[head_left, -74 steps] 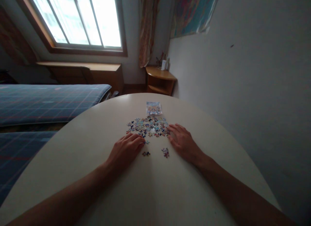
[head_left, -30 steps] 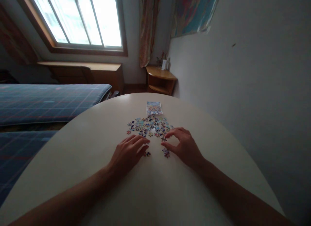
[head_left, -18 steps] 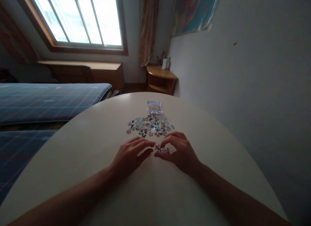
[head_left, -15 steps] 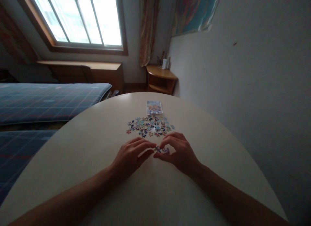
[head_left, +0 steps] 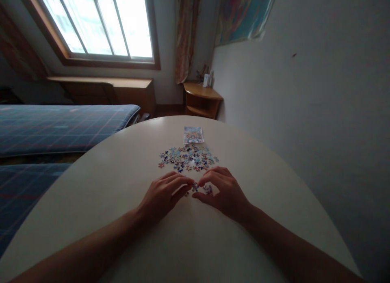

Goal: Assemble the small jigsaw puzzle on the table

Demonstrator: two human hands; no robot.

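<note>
A small jigsaw puzzle piece (head_left: 195, 187) with dark and pale colouring is between the fingertips of both hands, low over the table. My left hand (head_left: 167, 192) pinches its left side with thumb and index finger. My right hand (head_left: 224, 190) curves around from the other side, index fingertip at the piece's upper right and thumb just below it. Inside the curve of my right hand lies a second, purplish piece (head_left: 208, 189). Another piece (head_left: 186, 194) shows partly under my left fingertips. Just beyond the hands spreads a pile of loose puzzle pieces (head_left: 185, 156).
A printed picture sheet (head_left: 193, 135) lies behind the pile on the round white table (head_left: 128, 153). To the left is a bed with a blue plaid cover (head_left: 61, 124). A wooden corner shelf (head_left: 202, 91) stands past the table, and a wall (head_left: 304, 112) runs along the right.
The piece between my fingertips has shifted slightly left and turned, away from the purplish piece. A piece under my left fingers now shows. Both hands have barely moved.
</note>
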